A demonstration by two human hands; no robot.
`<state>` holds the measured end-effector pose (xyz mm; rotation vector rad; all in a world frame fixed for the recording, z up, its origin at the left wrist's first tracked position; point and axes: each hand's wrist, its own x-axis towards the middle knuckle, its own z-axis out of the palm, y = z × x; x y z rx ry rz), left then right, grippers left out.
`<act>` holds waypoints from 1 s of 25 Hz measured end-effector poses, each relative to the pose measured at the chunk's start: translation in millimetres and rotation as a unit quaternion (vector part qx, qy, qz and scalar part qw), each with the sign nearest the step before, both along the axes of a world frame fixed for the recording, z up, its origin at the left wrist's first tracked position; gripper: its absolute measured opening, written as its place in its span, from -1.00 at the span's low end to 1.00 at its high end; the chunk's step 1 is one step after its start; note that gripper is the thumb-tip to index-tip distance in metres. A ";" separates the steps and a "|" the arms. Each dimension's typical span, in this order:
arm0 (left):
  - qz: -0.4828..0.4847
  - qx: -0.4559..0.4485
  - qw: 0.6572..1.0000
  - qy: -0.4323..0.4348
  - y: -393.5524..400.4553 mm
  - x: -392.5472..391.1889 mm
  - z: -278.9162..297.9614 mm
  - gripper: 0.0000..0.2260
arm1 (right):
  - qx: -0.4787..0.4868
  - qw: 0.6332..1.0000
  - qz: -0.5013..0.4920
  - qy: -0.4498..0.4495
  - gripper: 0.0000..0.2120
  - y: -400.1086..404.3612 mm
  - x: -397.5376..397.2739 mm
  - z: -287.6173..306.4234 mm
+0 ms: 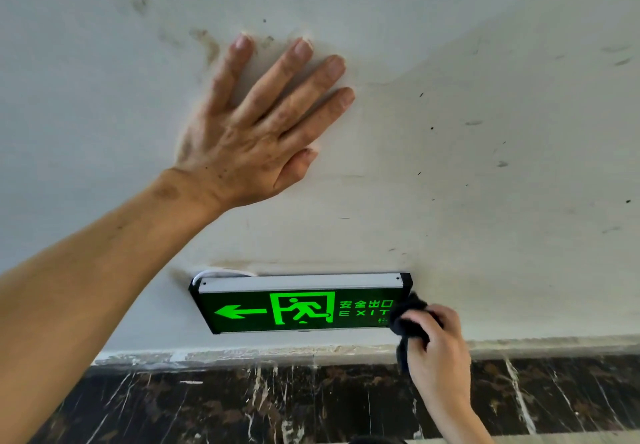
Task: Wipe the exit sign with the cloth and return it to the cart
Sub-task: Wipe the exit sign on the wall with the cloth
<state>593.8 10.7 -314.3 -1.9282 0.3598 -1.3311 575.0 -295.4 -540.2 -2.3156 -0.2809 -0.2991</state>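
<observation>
Against the scuffed white wall (485, 132) that fills most of your view, streaked with grey smudges and small dark specks, your left forearm reaches up from the lower left corner and your left hand (249, 132) lies flat on the plaster — fingers spread wide, palm to the surface, gripping nothing. Below the wall runs a band of dark marble skirting (277, 405) veined in white and brown, with a rough pale seam where it meets the paint. Just above that seam, low on the wall, hangs the exit sign (298, 305), a long black-framed box with a silver top edge, its face glowing green with a left-pointing arrow, a running figure in a doorway, Chinese characters and the word EXIT; a white cable (221, 273) loops out behind its upper left corner. At the sign's right end, your right hand (436, 346) comes up from the bottom of the frame, fingers curled tight around a bunched dark cloth (408, 319) — the wad is pressed against the right edge of the lit face, covering its lower right corner, with a loose tail hanging down past your thumb.
</observation>
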 end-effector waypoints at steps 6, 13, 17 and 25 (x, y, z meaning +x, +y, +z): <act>0.004 0.011 1.000 -0.013 0.7 4.1 -0.5 -0.40 | 0.185 0.967 -0.100 0.145 -0.59 -11.6 2.8 -10.0; 0.013 0.015 1.000 -0.019 0.6 4.5 -2.5 -0.40 | 0.285 0.948 -0.060 0.132 -0.63 13.1 24.7 5.8; 0.012 0.014 1.000 -0.016 0.7 5.3 -3.5 -0.40 | 0.273 0.950 -0.048 0.143 -0.60 16.3 27.5 -3.0; 0.013 0.009 1.000 -0.020 1.6 5.3 -3.6 -0.42 | 0.180 0.965 -0.055 0.185 -0.59 13.6 27.4 -33.9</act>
